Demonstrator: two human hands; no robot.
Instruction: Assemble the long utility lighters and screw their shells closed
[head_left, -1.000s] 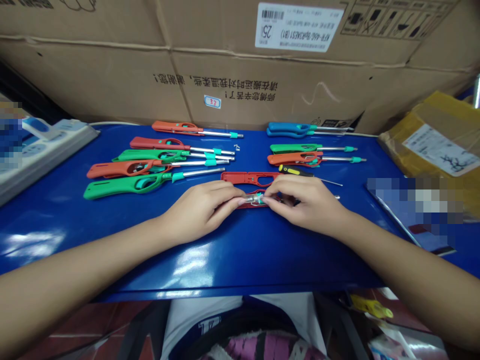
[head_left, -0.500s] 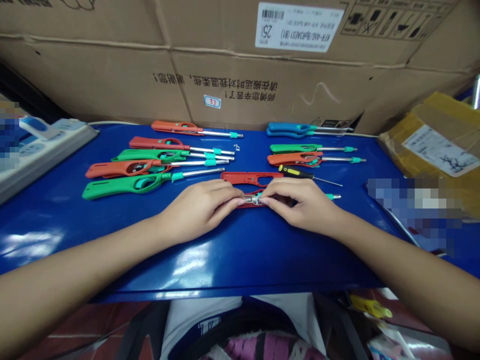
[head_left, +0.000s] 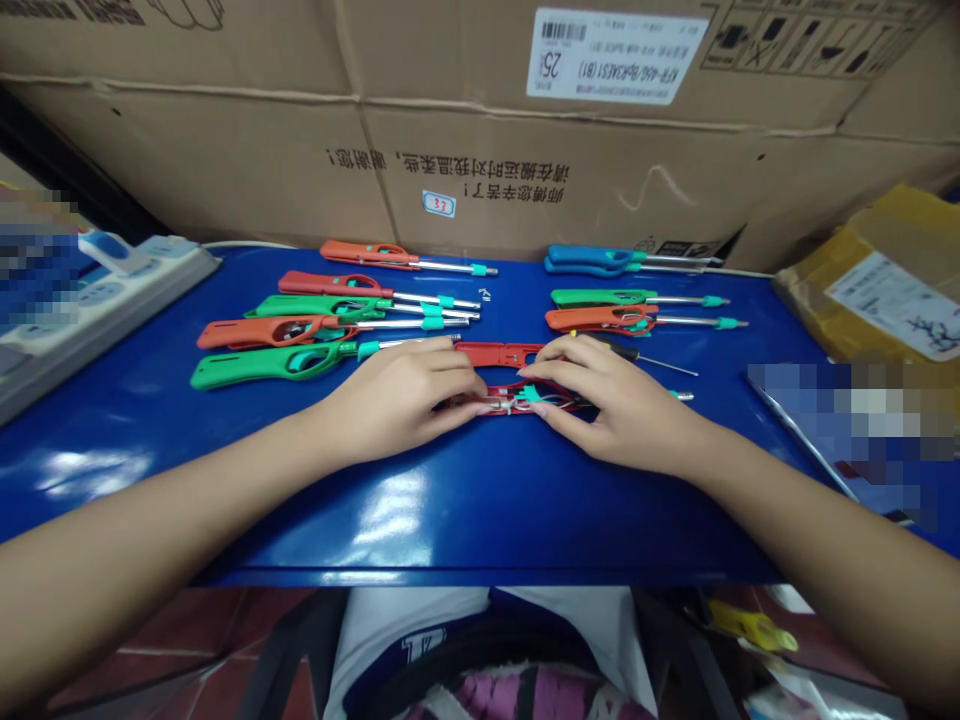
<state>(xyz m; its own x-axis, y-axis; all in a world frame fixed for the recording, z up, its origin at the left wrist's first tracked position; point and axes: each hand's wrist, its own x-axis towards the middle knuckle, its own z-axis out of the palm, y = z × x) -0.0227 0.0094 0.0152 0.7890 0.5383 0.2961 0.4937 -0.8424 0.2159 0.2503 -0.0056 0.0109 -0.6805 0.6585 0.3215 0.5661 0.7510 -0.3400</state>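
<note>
An opened red lighter (head_left: 501,408) lies in front of me, its near shell showing thin wires, a small metal part and a teal trigger (head_left: 530,393). My left hand (head_left: 409,400) is closed on its left end, thumb and fingertips pressed at the inner parts; its handle is mostly hidden. Over the right part, my right hand (head_left: 615,405) has its thumb and fingers apart, the thumb tip touching beside the trigger. Just behind lies the loose red half shell (head_left: 491,355). A black and yellow screwdriver (head_left: 626,350) is partly covered by my right hand.
Several red, orange and green lighters (head_left: 274,368) lie at left. Blue lighters (head_left: 589,260), a green one (head_left: 604,298) and an orange one (head_left: 600,319) lie at right. A large cardboard box (head_left: 262,170) stands behind, a power strip (head_left: 142,290) left, a taped parcel (head_left: 840,250) right.
My right thumb and fingers have parted from their pinch on the small parts, and the teal trigger now shows between them. The right hand now covers the screwdriver's handle. The view has shifted slightly.
</note>
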